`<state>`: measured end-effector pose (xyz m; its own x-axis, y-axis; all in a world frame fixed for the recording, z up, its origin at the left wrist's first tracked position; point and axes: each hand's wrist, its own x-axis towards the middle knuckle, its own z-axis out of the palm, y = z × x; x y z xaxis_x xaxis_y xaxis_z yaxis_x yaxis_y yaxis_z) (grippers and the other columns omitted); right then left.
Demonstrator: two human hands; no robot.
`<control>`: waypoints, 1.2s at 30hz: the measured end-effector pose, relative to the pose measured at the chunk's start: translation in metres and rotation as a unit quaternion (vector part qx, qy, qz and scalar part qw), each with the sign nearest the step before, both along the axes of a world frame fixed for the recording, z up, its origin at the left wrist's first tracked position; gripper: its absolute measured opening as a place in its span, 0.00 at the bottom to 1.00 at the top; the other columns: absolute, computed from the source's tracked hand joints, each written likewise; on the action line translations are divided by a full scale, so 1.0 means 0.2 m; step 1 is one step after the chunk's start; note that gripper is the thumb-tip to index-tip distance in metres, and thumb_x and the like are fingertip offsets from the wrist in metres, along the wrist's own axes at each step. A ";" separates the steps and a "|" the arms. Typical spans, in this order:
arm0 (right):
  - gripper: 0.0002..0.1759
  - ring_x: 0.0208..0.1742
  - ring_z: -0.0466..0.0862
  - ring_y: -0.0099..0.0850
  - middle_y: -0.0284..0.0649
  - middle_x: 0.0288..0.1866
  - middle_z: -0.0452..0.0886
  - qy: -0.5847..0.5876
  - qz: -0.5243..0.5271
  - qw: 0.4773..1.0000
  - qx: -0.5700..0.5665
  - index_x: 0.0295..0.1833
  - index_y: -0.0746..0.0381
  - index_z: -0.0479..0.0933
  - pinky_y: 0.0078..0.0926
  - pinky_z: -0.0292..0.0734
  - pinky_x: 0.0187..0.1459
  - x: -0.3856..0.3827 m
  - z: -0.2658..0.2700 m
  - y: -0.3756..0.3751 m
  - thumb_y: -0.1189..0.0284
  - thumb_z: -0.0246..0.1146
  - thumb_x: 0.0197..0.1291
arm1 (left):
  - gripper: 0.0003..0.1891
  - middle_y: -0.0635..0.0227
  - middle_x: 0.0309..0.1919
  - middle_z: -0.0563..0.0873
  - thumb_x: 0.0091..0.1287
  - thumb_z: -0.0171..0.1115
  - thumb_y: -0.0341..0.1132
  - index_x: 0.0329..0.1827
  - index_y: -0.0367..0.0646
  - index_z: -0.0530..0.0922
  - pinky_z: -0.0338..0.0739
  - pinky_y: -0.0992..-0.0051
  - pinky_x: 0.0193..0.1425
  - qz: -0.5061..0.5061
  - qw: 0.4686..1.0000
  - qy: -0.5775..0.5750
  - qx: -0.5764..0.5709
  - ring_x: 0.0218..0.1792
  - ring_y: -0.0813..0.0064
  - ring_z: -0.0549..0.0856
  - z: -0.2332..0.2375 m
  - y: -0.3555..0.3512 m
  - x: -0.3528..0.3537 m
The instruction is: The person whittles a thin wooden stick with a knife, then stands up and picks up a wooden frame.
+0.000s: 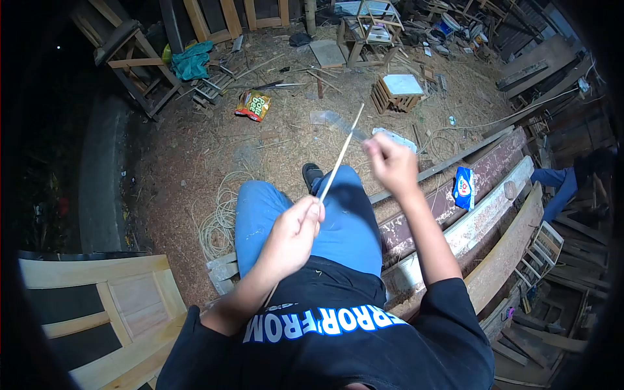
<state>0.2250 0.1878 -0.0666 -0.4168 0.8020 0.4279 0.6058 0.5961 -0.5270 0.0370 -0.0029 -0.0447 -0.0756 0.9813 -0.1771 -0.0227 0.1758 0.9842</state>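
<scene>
A thin pale stick [340,158] slants up and away over my lap, its lower part gripped in my left hand [297,233], whose fingers are closed round it. Higher and to the right, my right hand [392,164] is closed on the end of a flat, see-through, blurred strip [346,125]. The strip crosses the stick near its upper part; whether they touch I cannot tell. The stick's far tip points up past the strip.
Wooden planks [478,237] bearing a blue packet [463,188] lie at the right. A slatted crate [394,94], a snack bag [253,105] and coiled cane [218,224] are on the ground. Wooden frames [120,302] stand lower left. Another person's leg [558,188] shows far right.
</scene>
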 end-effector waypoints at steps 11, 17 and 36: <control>0.18 0.22 0.82 0.45 0.42 0.20 0.76 -0.003 0.174 0.985 0.020 0.31 0.56 0.74 0.42 0.73 0.24 -0.11 0.08 -0.33 0.60 0.70 0.69 | 0.12 0.84 0.24 0.65 0.90 0.47 0.42 0.47 0.47 0.71 0.48 0.84 0.18 -0.016 0.956 -0.285 -0.069 0.17 0.93 0.57 0.06 0.01 -0.09; 0.21 0.19 0.79 0.43 0.42 0.18 0.71 0.025 0.211 0.976 0.053 0.28 0.58 0.70 0.40 0.68 0.22 -0.12 0.11 -0.33 0.62 0.71 0.68 | 0.13 0.84 0.25 0.64 0.90 0.47 0.43 0.47 0.47 0.72 0.49 0.85 0.19 -0.032 0.960 -0.271 -0.070 0.18 0.93 0.57 0.11 -0.05 -0.10; 0.19 0.20 0.81 0.41 0.39 0.19 0.76 0.002 0.206 0.974 0.096 0.29 0.55 0.76 0.39 0.73 0.24 -0.21 0.14 -0.35 0.58 0.72 0.67 | 0.12 0.84 0.23 0.64 0.89 0.50 0.42 0.46 0.47 0.72 0.49 0.85 0.18 -0.036 0.948 -0.301 -0.099 0.18 0.93 0.56 0.09 -0.12 -0.21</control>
